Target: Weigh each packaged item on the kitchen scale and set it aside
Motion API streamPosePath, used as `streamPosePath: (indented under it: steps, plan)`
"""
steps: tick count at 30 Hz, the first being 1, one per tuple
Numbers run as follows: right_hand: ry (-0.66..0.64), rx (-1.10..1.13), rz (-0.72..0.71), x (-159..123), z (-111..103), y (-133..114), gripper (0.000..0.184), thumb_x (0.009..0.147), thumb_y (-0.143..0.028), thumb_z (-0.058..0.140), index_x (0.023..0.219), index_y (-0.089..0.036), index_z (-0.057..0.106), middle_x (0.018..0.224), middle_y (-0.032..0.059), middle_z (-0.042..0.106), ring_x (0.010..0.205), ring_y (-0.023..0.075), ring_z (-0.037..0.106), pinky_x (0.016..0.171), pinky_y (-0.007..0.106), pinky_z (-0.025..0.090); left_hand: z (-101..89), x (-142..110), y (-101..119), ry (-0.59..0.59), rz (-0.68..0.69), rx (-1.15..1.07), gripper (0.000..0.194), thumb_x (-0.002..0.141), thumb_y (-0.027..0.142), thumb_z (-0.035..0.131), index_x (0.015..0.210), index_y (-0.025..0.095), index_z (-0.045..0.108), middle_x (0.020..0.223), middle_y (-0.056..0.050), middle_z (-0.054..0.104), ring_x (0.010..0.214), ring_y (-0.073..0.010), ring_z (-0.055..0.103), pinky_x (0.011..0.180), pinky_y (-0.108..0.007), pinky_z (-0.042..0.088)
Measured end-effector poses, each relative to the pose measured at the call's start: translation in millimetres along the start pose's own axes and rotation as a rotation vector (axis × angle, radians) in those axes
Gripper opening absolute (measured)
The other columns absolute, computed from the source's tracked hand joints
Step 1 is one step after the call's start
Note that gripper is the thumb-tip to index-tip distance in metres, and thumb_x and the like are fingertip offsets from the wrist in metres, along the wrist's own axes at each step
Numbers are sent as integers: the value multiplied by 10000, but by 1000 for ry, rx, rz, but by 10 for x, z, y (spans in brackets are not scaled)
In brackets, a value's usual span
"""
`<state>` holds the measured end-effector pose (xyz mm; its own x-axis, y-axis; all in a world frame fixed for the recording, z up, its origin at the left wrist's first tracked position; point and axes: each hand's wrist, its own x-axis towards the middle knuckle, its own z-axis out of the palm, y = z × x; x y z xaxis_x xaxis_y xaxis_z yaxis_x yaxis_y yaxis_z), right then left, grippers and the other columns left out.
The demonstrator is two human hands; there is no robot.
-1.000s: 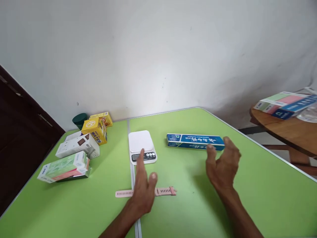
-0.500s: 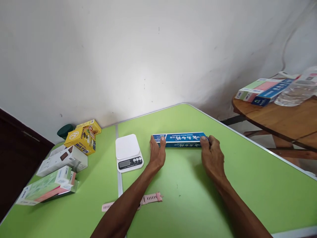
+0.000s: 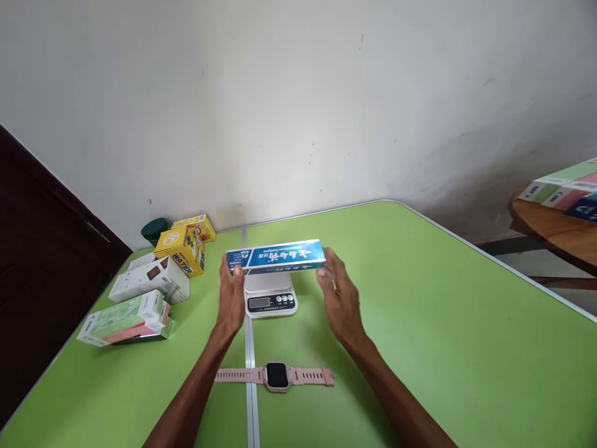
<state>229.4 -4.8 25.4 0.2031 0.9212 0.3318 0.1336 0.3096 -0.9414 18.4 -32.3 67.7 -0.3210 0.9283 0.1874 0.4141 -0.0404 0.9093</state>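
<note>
A long blue toothpaste box lies across the top of the small white kitchen scale on the green table. My left hand grips the box's left end with thumb and fingers. At the box's right end my right hand has its fingers spread; whether they touch the box is unclear. A pink smartwatch lies flat on the table in front of the scale, between my forearms.
Several boxes are piled at the table's left: a yellow box, a white box, a green-and-pink box, and a dark green lid behind. A wooden round table with boxes stands at right. A wall is close behind.
Both hands took the blue box by its ends on the table at right, lifted it and carried it left onto the scale. The watch is uncovered.
</note>
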Motion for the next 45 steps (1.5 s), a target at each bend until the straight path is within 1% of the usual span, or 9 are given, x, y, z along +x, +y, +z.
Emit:
streamPosePath:
  steps: [3, 6, 12, 15, 20, 24, 36, 41, 45]
  plan:
    - [-75, 5, 21, 5, 262, 61, 799, 981, -715, 485, 1581, -189, 457, 1593, 178, 522, 1421, 346, 553, 1188, 564, 423, -197, 58, -245, 31, -81, 7, 981, 943, 842, 289, 1673, 189, 231, 1785, -122, 136, 1656, -289, 88, 1348, -478, 74]
    - [-85, -28, 46, -10, 363, 141, 801, 975, -729, 483, 1567, -190, 474, 1576, 185, 539, 1410, 347, 562, 1175, 558, 433, -223, 93, -415, 17, -123, -42, 946, 935, 846, 324, 1647, 224, 307, 1772, -115, 204, 1653, -298, 114, 1345, -511, 86]
    - [-37, -69, 122, 16, 297, 396, 790, 986, -742, 429, 1526, -171, 512, 1534, 197, 577, 1378, 341, 580, 1167, 544, 422, -279, 173, -726, -32, -92, -139, 906, 935, 823, 412, 1622, 232, 377, 1757, -123, 254, 1648, -298, 152, 1349, -493, 93]
    - [76, -25, 220, 110, 240, 571, 825, 977, -778, 371, 1486, -146, 523, 1451, 211, 635, 1310, 328, 629, 1136, 536, 444, -366, 260, -992, -9, -122, -293, 900, 961, 807, 374, 1657, 242, 291, 1758, -138, 240, 1625, -285, 252, 1340, -486, 167]
    - [113, -187, 185, 201, 193, 730, 883, 960, -815, 342, 1434, -99, 551, 1351, 242, 679, 1242, 335, 661, 1123, 537, 438, -358, 377, -1320, 69, -155, -470, 976, 933, 851, 368, 1642, 184, 305, 1686, -207, 385, 1540, -297, 437, 1285, -472, 331]
    - [125, -163, 205, 180, 191, 718, 873, 952, -821, 342, 1422, -116, 555, 1327, 228, 695, 1226, 331, 678, 1109, 523, 455, -304, 364, -1341, 114, -115, -454, 940, 937, 830, 407, 1619, 184, 364, 1632, -205, 470, 1508, -309, 482, 1273, -479, 353]
    - [128, -153, 215, 170, 187, 663, 871, 959, -808, 346, 1421, -104, 566, 1341, 237, 690, 1228, 340, 674, 1108, 538, 453, -336, 336, -1332, 113, -109, -445, 961, 931, 832, 419, 1620, 166, 349, 1628, -227, 463, 1500, -324, 489, 1272, -503, 343]
    - [95, -176, 79, 75, 229, 513, 814, 1005, -741, 342, 1496, -122, 536, 1529, 217, 569, 1430, 324, 524, 1204, 538, 363, -324, 168, -1145, 84, -4, -275, 910, 953, 784, 449, 1666, 250, 262, 1737, -149, 299, 1617, -280, 279, 1327, -463, 219]
    - [-39, -142, 41, -58, 352, 399, 769, 1024, -688, 385, 1567, -152, 480, 1619, 183, 481, 1521, 319, 416, 1250, 542, 302, -243, 29, -971, -9, 65, -176, 869, 969, 754, 449, 1662, 257, 283, 1774, -110, 202, 1654, -269, 129, 1348, -436, 104]
